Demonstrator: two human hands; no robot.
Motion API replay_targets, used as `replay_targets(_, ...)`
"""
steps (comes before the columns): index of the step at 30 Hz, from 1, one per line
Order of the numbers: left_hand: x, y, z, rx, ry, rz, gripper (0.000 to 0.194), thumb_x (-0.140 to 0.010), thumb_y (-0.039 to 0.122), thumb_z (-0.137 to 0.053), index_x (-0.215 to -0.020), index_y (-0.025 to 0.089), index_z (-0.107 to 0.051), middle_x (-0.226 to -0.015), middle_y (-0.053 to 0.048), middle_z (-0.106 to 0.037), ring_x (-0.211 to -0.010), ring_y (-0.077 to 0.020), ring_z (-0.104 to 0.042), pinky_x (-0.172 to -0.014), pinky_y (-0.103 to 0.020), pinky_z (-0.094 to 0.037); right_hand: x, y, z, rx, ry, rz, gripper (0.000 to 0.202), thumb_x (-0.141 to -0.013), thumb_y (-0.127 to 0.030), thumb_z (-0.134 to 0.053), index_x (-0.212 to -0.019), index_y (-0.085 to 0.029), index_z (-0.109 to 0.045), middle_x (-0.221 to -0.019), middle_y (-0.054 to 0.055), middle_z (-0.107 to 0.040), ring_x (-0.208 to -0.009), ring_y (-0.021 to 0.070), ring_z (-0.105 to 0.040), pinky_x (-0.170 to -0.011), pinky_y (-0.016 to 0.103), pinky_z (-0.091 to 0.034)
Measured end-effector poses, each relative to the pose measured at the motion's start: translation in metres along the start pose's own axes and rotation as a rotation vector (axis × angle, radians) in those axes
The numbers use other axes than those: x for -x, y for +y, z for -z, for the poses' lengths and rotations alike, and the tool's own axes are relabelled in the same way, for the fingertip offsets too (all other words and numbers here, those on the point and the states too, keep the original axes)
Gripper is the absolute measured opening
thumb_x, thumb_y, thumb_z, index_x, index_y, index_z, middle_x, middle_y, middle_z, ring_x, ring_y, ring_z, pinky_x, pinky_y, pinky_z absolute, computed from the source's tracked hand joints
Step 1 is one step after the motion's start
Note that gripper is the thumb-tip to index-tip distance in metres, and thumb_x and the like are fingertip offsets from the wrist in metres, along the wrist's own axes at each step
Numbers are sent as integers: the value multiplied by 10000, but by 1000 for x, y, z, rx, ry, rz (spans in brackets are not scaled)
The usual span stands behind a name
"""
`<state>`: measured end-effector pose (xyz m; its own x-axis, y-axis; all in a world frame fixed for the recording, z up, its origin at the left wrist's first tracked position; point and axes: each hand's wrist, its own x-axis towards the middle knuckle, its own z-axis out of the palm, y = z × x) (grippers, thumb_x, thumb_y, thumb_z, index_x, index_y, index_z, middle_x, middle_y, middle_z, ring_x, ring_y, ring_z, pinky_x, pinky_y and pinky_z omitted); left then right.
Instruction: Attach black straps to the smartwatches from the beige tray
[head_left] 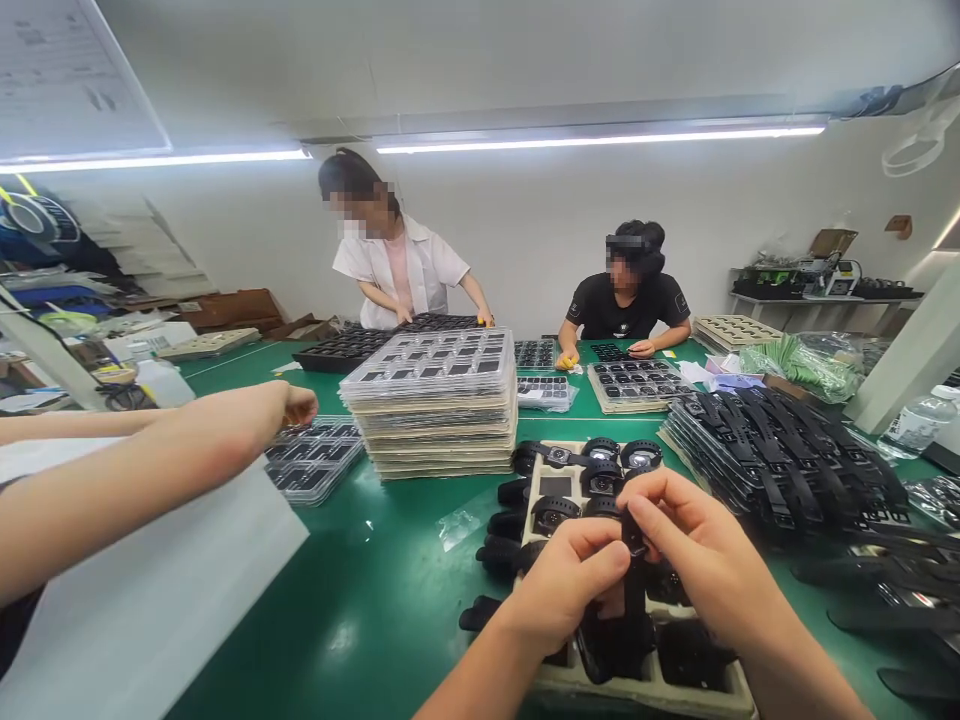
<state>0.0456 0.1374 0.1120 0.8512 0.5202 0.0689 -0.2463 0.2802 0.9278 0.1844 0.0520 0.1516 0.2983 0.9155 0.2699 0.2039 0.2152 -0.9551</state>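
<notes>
Near the bottom right of the view, my left hand (574, 580) and my right hand (694, 545) pinch a black watch strap (634, 590) between them, fingertips almost touching. The strap hangs down over a beige compartment tray (739, 695). Black smartwatches (556, 515) with straps sit in several of its compartments, some straps sticking out over the left edge. The fingers cover the upper part of the held strap.
A tall stack of trays (439, 430) stands left of centre. Black straps (787, 450) lie on clear trays at right. A neighbour's arm (187, 450) reaches in from the left over a clear tray (319, 455). Two people work across the green table (337, 600).
</notes>
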Motion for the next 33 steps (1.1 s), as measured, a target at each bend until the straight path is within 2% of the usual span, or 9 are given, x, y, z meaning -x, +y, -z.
replay_targets(4,-4,-3,4,0,21,-23,651,-737,757,-774,-772,108,-741,-535,51,-458,-475,-63,-377,-475,-194,-313,-9,0,-10,-82,43,-21,390,-955,-588,-659,-840,-217,-623,-709,-27,-568,-598,140,-511,-560,260,-440)
replay_targets(9,-1,-11,5,115,-29,59,572,-754,668,-820,-771,103,-731,-542,15,-557,-466,-90,-512,-504,-219,-473,-28,0,-13,-1,272,74,332,-987,-551,-623,-901,-231,-598,-713,-31,-550,-627,152,-489,-548,267,-401)
replay_targets(12,1,-16,4,199,-67,73,556,-781,655,-805,-811,107,-719,-553,6,-595,-417,-116,-570,-443,-236,-514,-34,-2,-12,-37,256,67,330,-991,-553,-610,-920,-233,-578,-719,-37,-541,-608,143,-467,-514,259,-375)
replay_targets(15,1,-18,4,248,-121,88,547,-804,649,-789,-833,108,-708,-593,-11,-627,-419,-152,-639,-370,-202,-463,-35,-2,-13,-64,223,47,336,-984,-560,-621,-924,-232,-580,-718,-39,-542,-591,135,-458,-491,249,-366)
replay_targets(18,0,-17,4,286,-143,91,520,-819,616,-795,-854,105,-711,-593,-4,-619,-393,-130,-613,-354,-185,-445,-35,-2,-14,-83,243,47,350,-962,-573,-646,-910,-232,-586,-704,-40,-546,-586,136,-458,-487,248,-364)
replay_targets(24,-2,-15,2,302,-148,62,501,-826,587,-802,-851,92,-726,-568,16,-567,-372,-74,-511,-366,-197,-503,-39,-4,-14,-110,274,55,348,-941,-568,-670,-899,-232,-590,-696,-42,-550,-583,140,-473,-492,255,-368)
replay_targets(28,-2,-17,4,315,-139,35,470,-843,552,-794,-841,86,-735,-569,31,-521,-403,-86,-526,-383,-227,-557,-40,-4,-15,-122,276,52,341,-935,-561,-674,-893,-232,-593,-690,-45,-552,-575,137,-470,-485,257,-355)
replay_targets(33,-1,-15,4,301,-142,34,473,-846,544,-788,-787,80,-715,-575,25,-512,-393,-75,-499,-368,-218,-534,-41,-4,-14,-133,278,48,351,-926,-569,-676,-892,-231,-588,-680,-48,-547,-562,136,-464,-476,259,-351)
